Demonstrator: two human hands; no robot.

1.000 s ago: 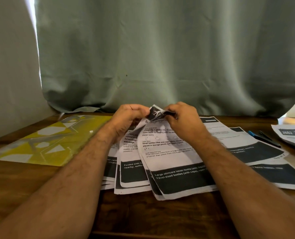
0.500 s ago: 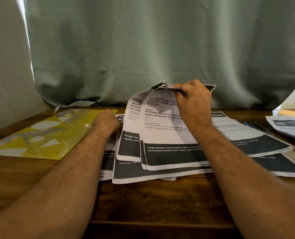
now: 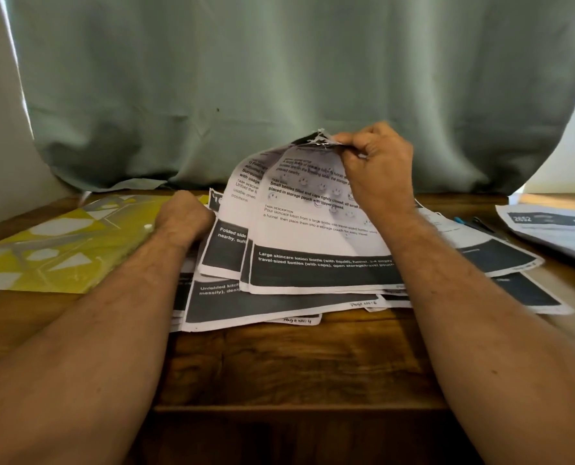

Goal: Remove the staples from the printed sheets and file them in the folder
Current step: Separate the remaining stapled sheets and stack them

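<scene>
Head view. Right hand (image 3: 376, 166) raised above the table (image 3: 279, 360), thumb and fingers curled and pinching the torn top corner of the sheets (image 3: 313, 229); forearm runs up from lower right. The pinched sheets stand lifted and curved, top edge in the air, bottom edge resting on the pile (image 3: 266, 303) of loose pages spread flat on the table. Left hand (image 3: 183, 214) low, at the left edge of the pile, back of the hand toward the camera; fingers curled away and out of sight, so cannot tell whether it grips or only presses.

Hard to make out: no staple can be resolved at the crumpled corner. Right forearm covers the right part of the lifted sheets and of the pile. Print partly legible ("Large skincare lotion bottle", "Page No 4"); small text near the top blurred.

Folder (image 3: 64, 243), yellow with pale shapes, lies flat on the table just left of the pile; the left forearm crosses its right edge. A white snap shows near that edge.

Surroundings: green curtain (image 3: 279, 78) hangs behind, hem touching the table's far edge. Pens (image 3: 474, 224), blue and dark, lie beyond the right forearm. A separate stack (image 3: 554, 229) of printed paper sits at far right, cut off by the frame edge.
</scene>
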